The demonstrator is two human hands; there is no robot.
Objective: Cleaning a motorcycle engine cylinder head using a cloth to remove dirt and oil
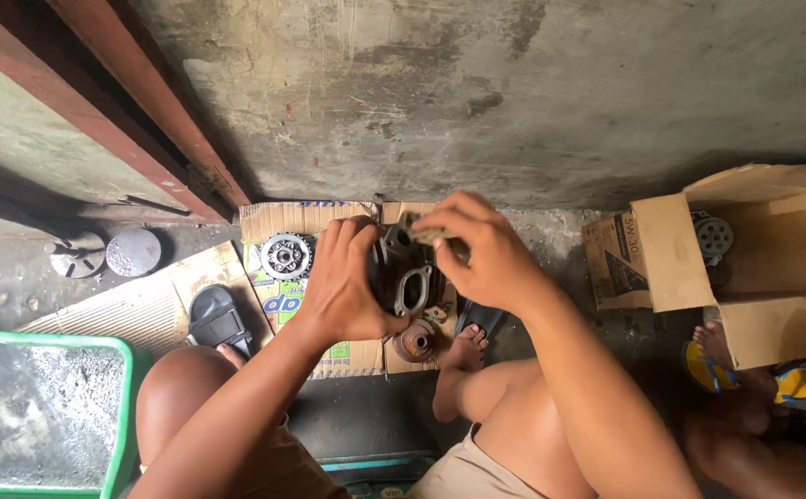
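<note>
The left hand (pixel 343 286) grips a dark metal engine part (pixel 403 273) above the flat brown cardboard sheet (pixel 278 222). The right hand (pixel 481 254) presses a small grey pad (pixel 421 226) on its top. A round silver toothed disc (pixel 286 256) lies nearby.

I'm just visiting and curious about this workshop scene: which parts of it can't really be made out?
- Dark metal engine part, head view: its left side is covered by the left hand.
- Small pad: mostly under the right hand; its kind is unclear.
- Open cardboard box: contents shadowed, except a round toothed disc.
- Green tub: cut off by the frame edge.
</note>
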